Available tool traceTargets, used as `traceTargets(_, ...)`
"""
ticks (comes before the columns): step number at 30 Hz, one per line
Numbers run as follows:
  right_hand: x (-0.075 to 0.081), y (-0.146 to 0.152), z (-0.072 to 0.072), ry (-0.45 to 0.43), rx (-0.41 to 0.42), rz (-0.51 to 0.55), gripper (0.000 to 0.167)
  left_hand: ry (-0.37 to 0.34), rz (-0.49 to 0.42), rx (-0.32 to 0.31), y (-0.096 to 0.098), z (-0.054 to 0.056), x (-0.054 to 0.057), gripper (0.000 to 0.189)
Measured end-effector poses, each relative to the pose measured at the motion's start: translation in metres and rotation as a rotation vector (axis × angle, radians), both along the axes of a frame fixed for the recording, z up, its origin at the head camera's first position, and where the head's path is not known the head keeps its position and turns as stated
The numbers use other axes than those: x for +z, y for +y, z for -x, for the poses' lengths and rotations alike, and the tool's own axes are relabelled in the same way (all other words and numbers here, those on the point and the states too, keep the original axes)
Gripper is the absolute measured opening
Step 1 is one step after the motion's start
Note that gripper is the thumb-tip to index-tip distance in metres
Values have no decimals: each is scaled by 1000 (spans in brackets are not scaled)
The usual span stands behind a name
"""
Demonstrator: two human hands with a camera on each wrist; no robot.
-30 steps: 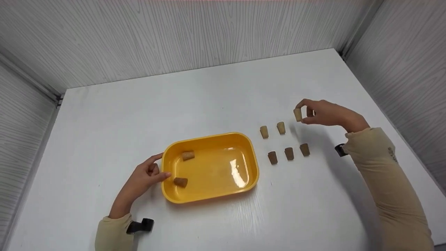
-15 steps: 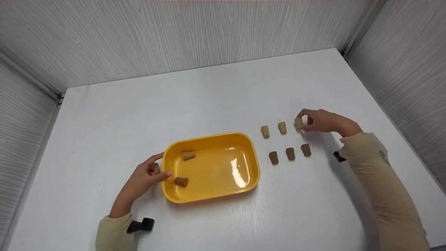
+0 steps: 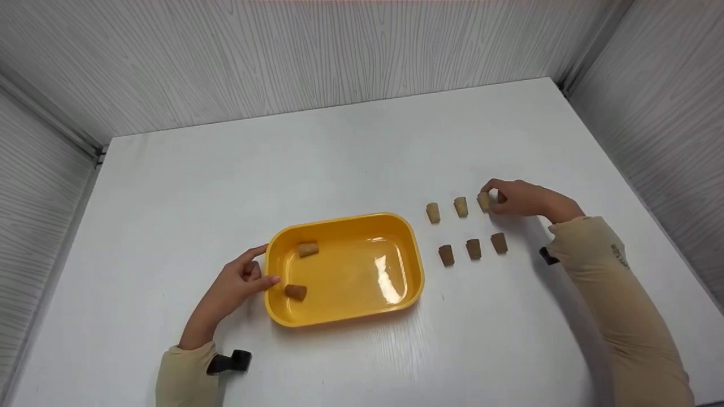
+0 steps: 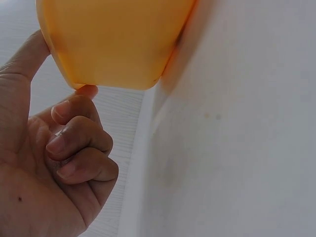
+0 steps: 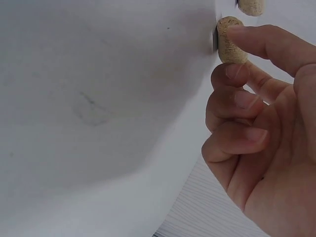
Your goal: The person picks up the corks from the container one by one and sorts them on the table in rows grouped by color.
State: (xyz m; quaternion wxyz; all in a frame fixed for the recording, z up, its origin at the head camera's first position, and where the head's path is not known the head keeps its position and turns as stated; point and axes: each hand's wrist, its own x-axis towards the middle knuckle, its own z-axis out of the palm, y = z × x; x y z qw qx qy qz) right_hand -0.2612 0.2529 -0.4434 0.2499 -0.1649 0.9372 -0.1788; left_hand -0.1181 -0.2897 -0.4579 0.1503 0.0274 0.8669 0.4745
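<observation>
With thumb and index finger, my right hand pinches a light tapered cork. That cork meets the table at the right end of a row with two other light corks, one in the middle and one at the left. Nearer to me lie three dark brown corks, the rightmost just below the right hand. At the left end of a yellow tray, my left hand pinches the wall, thumb over the rim. Inside lie a lighter cork and a darker cork.
The white table extends around the tray and the cork rows. Grey wood-grain panels rise along its back and both sides. A black wrist strap mount sits at the left sleeve.
My right hand has come down toward me, bringing the light cork from above the table to the end of the light row. The left hand keeps its hold on the tray.
</observation>
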Motion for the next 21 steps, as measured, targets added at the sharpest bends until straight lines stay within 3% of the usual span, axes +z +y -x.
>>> traceTargets(9, 1, -1, 0, -5, 0, 6, 48, -4, 4, 2, 0, 0, 0, 62)
traceTargets(21, 24, 0, -7, 98, 41, 97, 50, 25, -28, -9, -2, 1, -4, 60)
